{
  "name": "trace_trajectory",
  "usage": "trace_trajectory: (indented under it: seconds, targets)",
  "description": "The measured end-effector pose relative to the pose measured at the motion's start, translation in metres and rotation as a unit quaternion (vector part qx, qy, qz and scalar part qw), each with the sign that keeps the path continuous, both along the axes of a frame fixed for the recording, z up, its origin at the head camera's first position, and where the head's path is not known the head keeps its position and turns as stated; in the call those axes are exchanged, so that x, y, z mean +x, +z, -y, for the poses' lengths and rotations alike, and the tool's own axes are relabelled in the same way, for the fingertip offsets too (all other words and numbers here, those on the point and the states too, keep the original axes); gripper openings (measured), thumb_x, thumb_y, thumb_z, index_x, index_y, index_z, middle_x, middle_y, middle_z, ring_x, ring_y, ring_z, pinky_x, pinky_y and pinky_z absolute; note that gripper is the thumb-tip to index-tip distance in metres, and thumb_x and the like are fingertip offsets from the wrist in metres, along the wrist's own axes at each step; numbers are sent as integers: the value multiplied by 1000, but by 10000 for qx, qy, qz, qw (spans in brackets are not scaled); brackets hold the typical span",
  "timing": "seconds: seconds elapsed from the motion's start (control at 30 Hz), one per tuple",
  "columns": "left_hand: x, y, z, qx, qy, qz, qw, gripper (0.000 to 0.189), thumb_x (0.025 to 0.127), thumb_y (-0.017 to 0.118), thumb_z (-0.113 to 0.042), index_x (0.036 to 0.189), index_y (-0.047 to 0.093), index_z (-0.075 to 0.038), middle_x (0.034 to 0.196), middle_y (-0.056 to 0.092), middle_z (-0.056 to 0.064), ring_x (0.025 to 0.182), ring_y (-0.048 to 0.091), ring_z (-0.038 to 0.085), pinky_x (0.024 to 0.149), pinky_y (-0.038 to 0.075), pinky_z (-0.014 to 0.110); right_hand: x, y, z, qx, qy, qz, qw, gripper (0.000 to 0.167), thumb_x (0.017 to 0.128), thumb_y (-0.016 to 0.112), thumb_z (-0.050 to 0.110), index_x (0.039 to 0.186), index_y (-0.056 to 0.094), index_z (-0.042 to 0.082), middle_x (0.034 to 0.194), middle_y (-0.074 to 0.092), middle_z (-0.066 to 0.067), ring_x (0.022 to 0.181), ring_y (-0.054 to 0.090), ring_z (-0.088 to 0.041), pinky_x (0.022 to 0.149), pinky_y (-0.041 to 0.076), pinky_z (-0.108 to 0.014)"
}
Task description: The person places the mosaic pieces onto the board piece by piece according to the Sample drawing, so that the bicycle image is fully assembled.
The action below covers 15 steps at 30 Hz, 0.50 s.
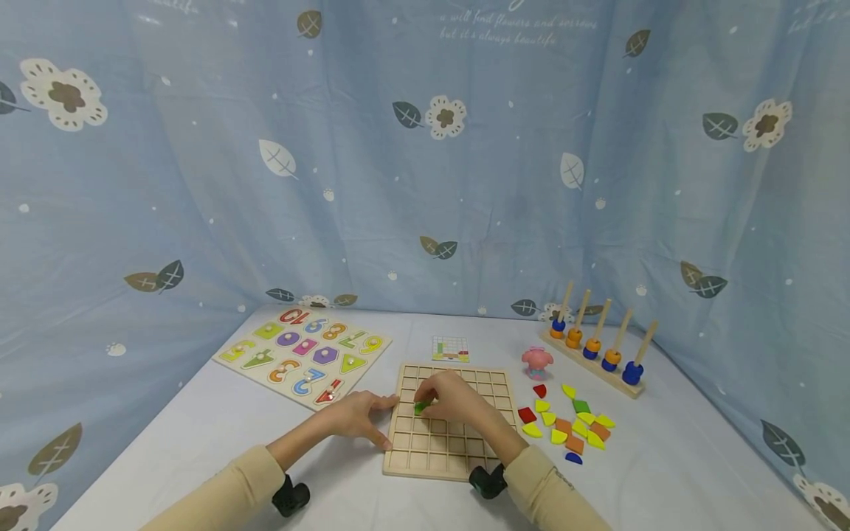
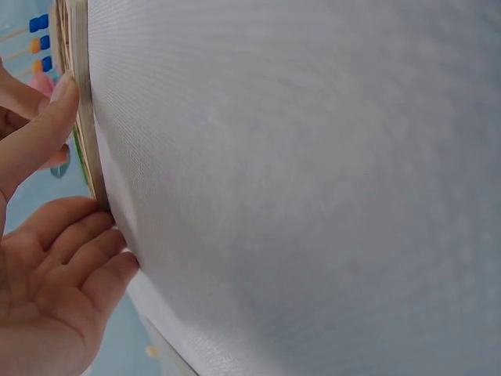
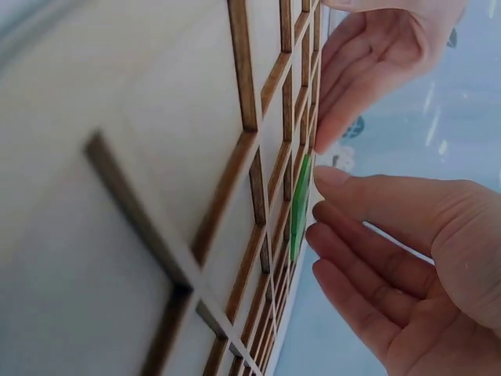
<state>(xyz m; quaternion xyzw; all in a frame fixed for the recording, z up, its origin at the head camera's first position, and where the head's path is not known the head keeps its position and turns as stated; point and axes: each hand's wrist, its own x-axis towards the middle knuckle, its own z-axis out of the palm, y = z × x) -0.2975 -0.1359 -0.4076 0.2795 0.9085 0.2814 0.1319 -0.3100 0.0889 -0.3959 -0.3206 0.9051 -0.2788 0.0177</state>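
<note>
A square wooden grid board (image 1: pixel 451 466) lies flat on the table in the head view. Thumb and fingers of my left hand (image 1: pixel 355 414) touch its left edge, spread apart along it. In the left wrist view that thumb (image 2: pixel 59 110) rests against the board's side. Over the upper left cells is my right hand (image 1: pixel 454 402), with a green piece (image 1: pixel 420 407) showing under its fingertips. Seen from the right wrist, the green piece (image 3: pixel 300 207) lies on the grid lines, the thumb and fingertips right at its upper face rather than around it.
A small pattern card (image 1: pixel 450 349) lies beyond the board. To the left is a number puzzle (image 1: pixel 299 361). Scattered coloured pieces (image 1: pixel 574 428), a pink figure (image 1: pixel 536 361) and a peg stand with beads (image 1: pixel 594 361) are on the right.
</note>
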Motion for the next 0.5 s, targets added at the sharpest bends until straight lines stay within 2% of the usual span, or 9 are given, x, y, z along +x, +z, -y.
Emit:
trace_trajectory:
  seconds: [0.2, 0.5]
  targets:
    - [0, 0, 0, 7, 3, -8, 10000, 83, 69, 87, -25, 138, 50, 2, 141, 48, 17, 132, 41, 37, 107, 35, 52, 2, 0, -4, -32, -81, -63, 9999, 15, 76, 77, -5, 89, 74, 2, 84, 70, -4, 78, 63, -16, 68, 52, -21]
    - [-1, -1, 0, -6, -43, -46, 10000, 83, 69, 87, -26, 138, 50, 2, 141, 48, 17, 132, 41, 37, 106, 35, 52, -1, -1, -5, 73, -35, -54, 10000, 14, 77, 77, -4, 88, 74, 3, 84, 69, -2, 74, 60, -10, 67, 51, -19]
